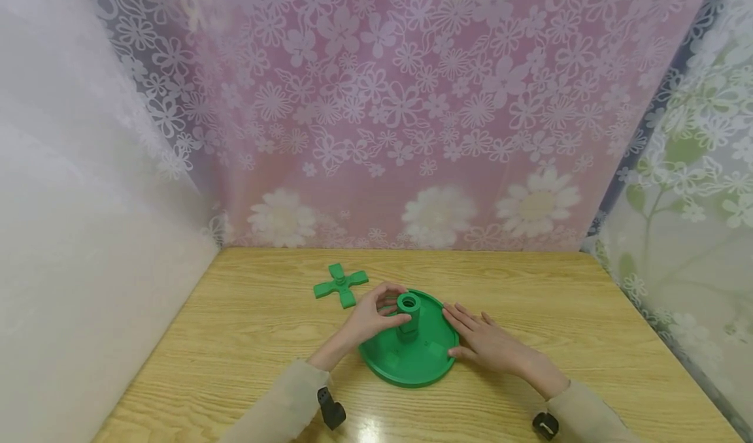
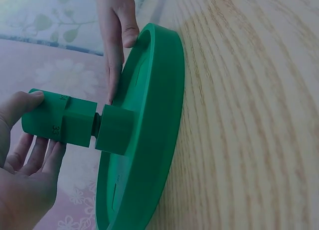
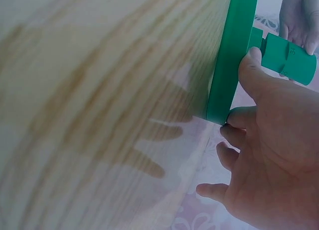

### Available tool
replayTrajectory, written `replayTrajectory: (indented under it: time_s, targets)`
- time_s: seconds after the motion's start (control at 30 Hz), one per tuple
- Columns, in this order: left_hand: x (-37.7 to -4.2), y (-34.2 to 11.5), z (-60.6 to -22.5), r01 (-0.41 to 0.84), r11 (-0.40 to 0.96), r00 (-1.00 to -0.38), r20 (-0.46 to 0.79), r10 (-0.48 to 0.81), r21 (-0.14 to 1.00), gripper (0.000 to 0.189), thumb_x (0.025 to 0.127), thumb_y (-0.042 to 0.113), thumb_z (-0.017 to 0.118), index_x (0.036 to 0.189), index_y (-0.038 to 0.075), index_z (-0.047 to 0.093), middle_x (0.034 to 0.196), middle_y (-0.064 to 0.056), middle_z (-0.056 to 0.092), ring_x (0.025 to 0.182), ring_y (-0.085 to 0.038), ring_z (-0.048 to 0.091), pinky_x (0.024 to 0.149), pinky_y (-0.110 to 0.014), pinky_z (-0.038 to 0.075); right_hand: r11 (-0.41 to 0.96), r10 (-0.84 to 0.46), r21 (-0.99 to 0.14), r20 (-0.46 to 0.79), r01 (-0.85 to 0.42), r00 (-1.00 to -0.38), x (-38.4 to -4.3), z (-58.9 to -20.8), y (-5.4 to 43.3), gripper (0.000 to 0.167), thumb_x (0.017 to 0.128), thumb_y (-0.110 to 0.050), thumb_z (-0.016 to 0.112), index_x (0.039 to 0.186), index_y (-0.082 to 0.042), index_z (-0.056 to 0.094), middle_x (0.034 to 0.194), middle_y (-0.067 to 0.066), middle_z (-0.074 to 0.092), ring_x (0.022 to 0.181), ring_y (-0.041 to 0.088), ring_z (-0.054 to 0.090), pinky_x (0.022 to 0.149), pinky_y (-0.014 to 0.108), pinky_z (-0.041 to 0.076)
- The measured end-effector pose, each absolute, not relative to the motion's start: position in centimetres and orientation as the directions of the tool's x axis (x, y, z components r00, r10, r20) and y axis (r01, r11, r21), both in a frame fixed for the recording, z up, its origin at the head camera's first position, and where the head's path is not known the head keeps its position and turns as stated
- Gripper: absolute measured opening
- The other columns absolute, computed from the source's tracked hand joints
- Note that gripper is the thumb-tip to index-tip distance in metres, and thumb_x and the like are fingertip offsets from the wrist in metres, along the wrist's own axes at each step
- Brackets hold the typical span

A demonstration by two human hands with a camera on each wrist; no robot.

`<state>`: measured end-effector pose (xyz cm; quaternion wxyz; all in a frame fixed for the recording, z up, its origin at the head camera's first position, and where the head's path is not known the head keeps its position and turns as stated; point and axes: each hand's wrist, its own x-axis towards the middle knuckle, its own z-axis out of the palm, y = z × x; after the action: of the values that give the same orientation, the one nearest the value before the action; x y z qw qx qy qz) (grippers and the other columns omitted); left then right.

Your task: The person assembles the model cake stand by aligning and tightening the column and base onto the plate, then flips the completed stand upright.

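Observation:
A round green dish-like base (image 1: 406, 368) with a raised rim lies on the wooden table, a short hub (image 2: 117, 130) at its centre. Over the hub stands a green hollow cylinder (image 1: 409, 312) with a hole in its top and small raised markings on its side. My left hand (image 1: 376, 315) grips this cylinder between thumb and fingers. Between cylinder and hub, the left wrist view shows a narrow neck, and the cylinder leans slightly off the hub's line. My right hand (image 1: 485, 344) rests at the base's right rim, fingers mostly straight, the thumb (image 3: 253, 65) against the edge.
A green four-armed cross piece (image 1: 341, 285) with a small raised stub in its middle lies on the table (image 1: 247, 338), behind and left of the base. Flowered curtains (image 1: 376, 116) hang at the back and the sides. Black straps are on both wrists.

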<state>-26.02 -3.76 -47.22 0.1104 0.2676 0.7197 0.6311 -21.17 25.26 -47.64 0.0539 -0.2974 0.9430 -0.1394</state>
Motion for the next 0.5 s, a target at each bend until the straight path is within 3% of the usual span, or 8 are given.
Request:
replayTrajectory:
  time_s: [0.3,0.5]
  targets:
    - [-25.7,-3.57,-46.59,0.301,0.096,-0.82,0.206,0.534,0.949,0.055,0.092,0.009,0.076,0.142,0.004,0.054,0.138,-0.013,0.058,0.126,-0.032,0.058,0.106,-0.035,0.051,0.782,-0.577,-0.304,-0.023,-0.545,-0.816,-21.14,-47.44,25.2,0.079,0.102,-0.047,0.056,0.158,0.002,0.029,0.164,0.021,0.026,0.149,0.044,0.026,0.11,0.078,0.025]
    - [-25.23,-2.85,-46.48,0.366,0.191,-0.85,0.244,0.467,0.911,0.057,0.089,0.02,0.081,0.138,0.004,0.057,0.136,-0.01,0.06,0.125,-0.029,0.058,0.107,-0.048,0.05,0.783,-0.577,-0.308,-0.034,-0.54,-0.816,-21.16,-47.35,25.15,0.079,0.102,-0.047,0.056,0.158,0.002,0.029,0.164,0.02,0.026,0.149,0.044,0.026,0.11,0.078,0.024]
